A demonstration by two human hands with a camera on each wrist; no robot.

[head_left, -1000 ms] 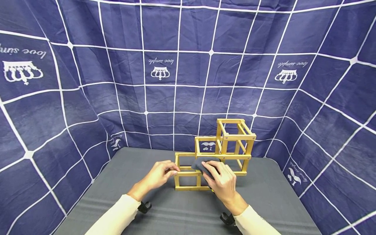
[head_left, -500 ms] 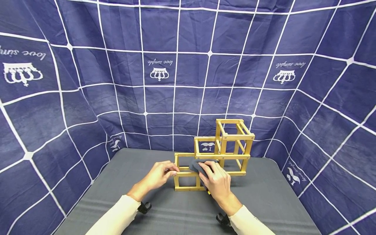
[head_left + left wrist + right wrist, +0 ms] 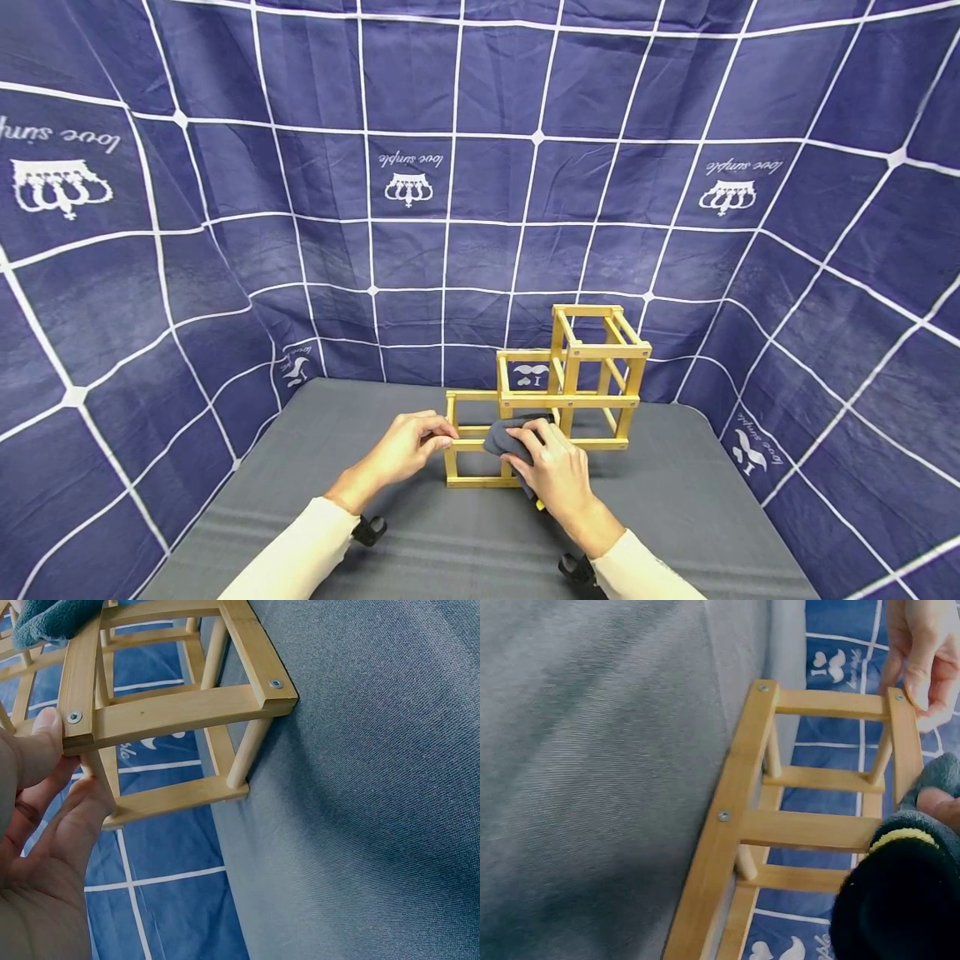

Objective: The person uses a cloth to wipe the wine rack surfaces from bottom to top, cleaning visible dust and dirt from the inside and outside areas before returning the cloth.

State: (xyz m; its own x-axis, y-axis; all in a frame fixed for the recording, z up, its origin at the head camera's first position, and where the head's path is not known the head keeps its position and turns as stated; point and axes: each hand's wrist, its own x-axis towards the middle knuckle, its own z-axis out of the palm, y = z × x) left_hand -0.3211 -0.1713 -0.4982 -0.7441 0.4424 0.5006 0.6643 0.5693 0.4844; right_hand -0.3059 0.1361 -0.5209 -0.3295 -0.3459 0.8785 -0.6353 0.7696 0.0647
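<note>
A stepped wooden rack of pale slats and round dowels stands on the grey cloth surface. At its low left end, my left hand pinches the corner; in the left wrist view the thumb lies along the upper slat and the fingers are below it. My right hand grips a bunched grey-blue cloth on the upper front rail, beside the step. From the right wrist, the fuzzy cloth overlaps the end of a slat, and its dark part with a yellow edge hangs close to the camera.
Navy curtains with white grid lines surround the surface at the back and both sides. The rack's tallest section rises at the right, behind my right hand. Grey fabric covers the area in front of the rack.
My right hand has shifted left along the rail with the cloth, then slightly down, and the cloth has bunched differently. My left hand and the rack stay in place.
</note>
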